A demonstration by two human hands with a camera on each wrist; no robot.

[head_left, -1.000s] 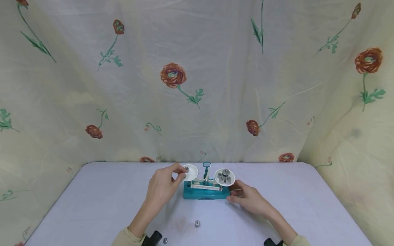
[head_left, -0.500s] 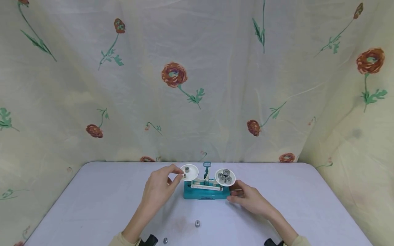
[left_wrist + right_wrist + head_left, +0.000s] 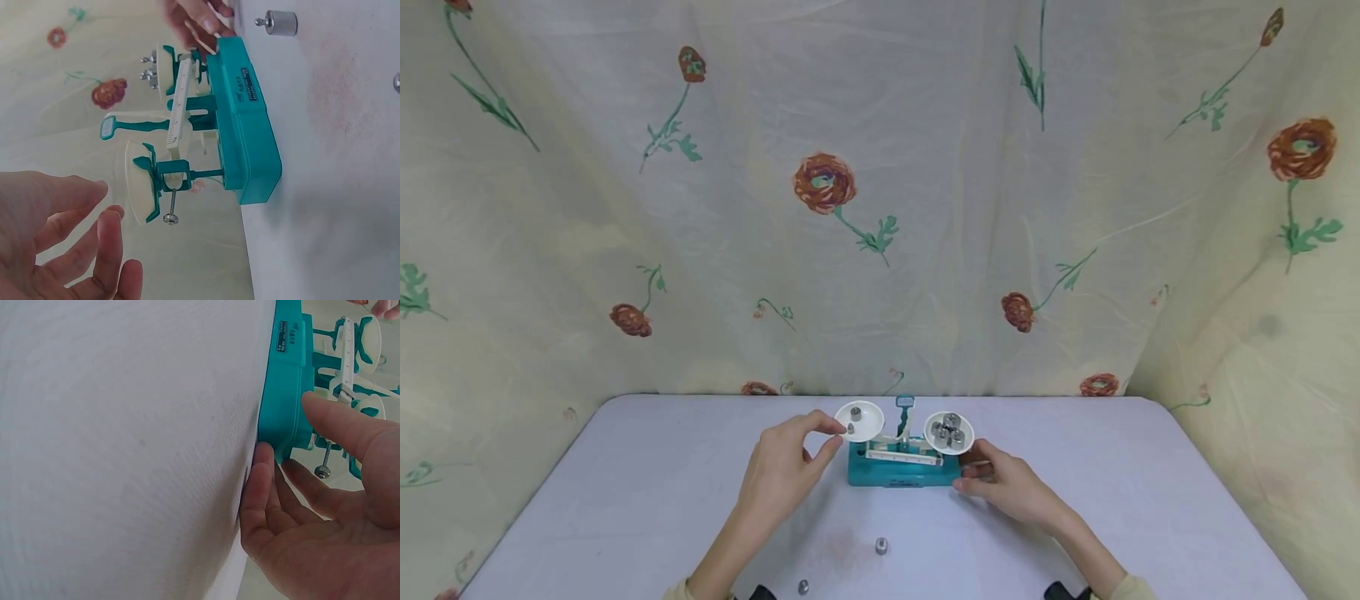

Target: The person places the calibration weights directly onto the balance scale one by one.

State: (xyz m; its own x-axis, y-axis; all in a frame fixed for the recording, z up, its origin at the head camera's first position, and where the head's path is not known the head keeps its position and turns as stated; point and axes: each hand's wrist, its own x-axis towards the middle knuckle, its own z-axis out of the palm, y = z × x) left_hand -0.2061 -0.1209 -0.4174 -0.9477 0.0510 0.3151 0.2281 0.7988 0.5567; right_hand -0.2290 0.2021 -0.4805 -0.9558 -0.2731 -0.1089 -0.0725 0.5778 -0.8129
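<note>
A teal balance scale (image 3: 902, 475) stands on the table, its beam sloping down to the right. My right hand (image 3: 1006, 485) grips the right end of its base, thumb on the front and fingers round the end, as the right wrist view shows. Two small metal weights (image 3: 856, 413) sit on the white left pan (image 3: 871, 419). At that pan's left edge is my left hand (image 3: 781, 467), thumb and forefinger slightly parted with nothing between them. The white right pan (image 3: 968, 435) bears several larger metal weights (image 3: 952, 421).
Two more metal weights lie on the white-covered table (image 3: 647, 492): a knobbed weight (image 3: 881, 546) in front of the scale, and a smaller weight (image 3: 803, 587) near the front edge. A flowered curtain (image 3: 925, 250) hangs behind and at the sides.
My left hand has let go of the smaller weight, which now sits on the left pan beside the other, and has drawn back slightly left. The right hand keeps its place.
</note>
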